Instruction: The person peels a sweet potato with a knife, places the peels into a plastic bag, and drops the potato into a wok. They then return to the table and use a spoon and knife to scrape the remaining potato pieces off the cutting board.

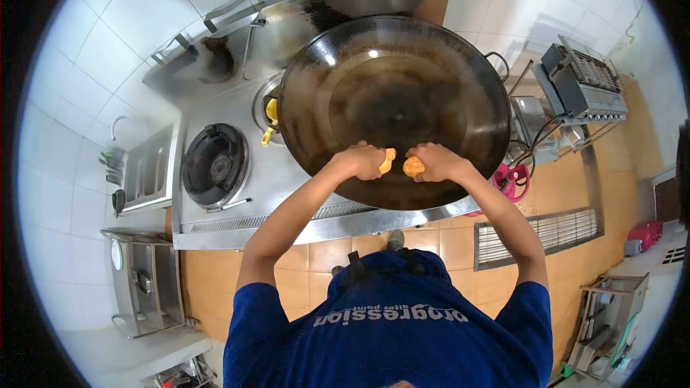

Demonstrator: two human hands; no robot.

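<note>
A very large dark wok (pixel 399 93) sits over the steel cooking range, its inside brown and shiny in places. Over its near inner side, my left hand (pixel 365 161) is closed around a crumpled-looking orange lump (pixel 388 161). A short gap to the right, my right hand (pixel 436 162) grips a second orange lump (pixel 413 167). Whether the lumps are cloth, sponge or food I cannot make out. Both bulge out between the hands, facing each other. My fingers partly hide them.
Left of the wok are a yellow-handled utensil (pixel 270 118) in a round pan and a black burner (pixel 215 165). Farther left stands a sink (pixel 151 165). A pink object (pixel 512 179) is low on the right, near a floor grate (pixel 539 237). A metal grill unit (pixel 586 79) stands at right.
</note>
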